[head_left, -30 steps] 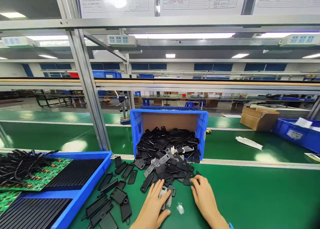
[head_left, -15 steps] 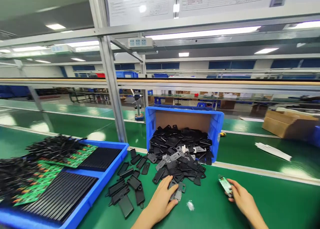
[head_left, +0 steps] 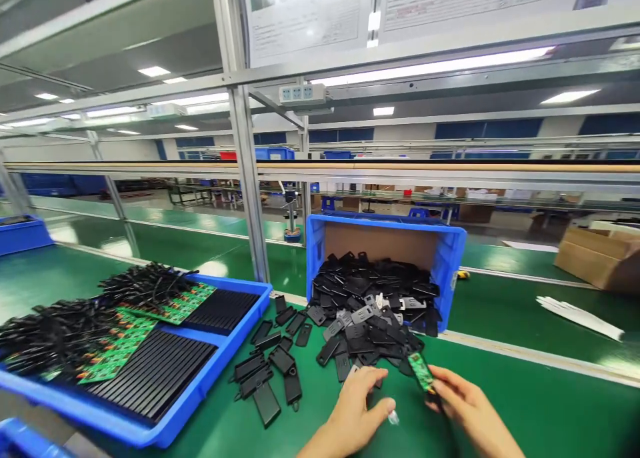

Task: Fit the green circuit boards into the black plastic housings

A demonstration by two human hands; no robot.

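My right hand (head_left: pixel 467 408) pinches a small green circuit board (head_left: pixel 421 370) just above the green bench, at the near edge of a heap of black plastic cases (head_left: pixel 373 311). My left hand (head_left: pixel 356 408) hovers close beside it, fingers curled toward a black case at the foot of the heap; what they hold, if anything, is hidden. The heap spills out of a tipped blue bin (head_left: pixel 450 258). A small clear scrap (head_left: pixel 393 417) lies between my hands.
A blue tray (head_left: pixel 165 428) at left holds black slotted racks, green circuit boards (head_left: pixel 117 348) and tangled black cables. Loose black cases (head_left: pixel 270 378) lie beside it. A metal post (head_left: pixel 249 171) stands behind. White gloves (head_left: pixel 580 315) and a cardboard box (head_left: pixel 600 258) sit far right.
My right hand has brought the green board leftward toward my left hand. My left hand has lifted off the grey pieces. The view has swung left.
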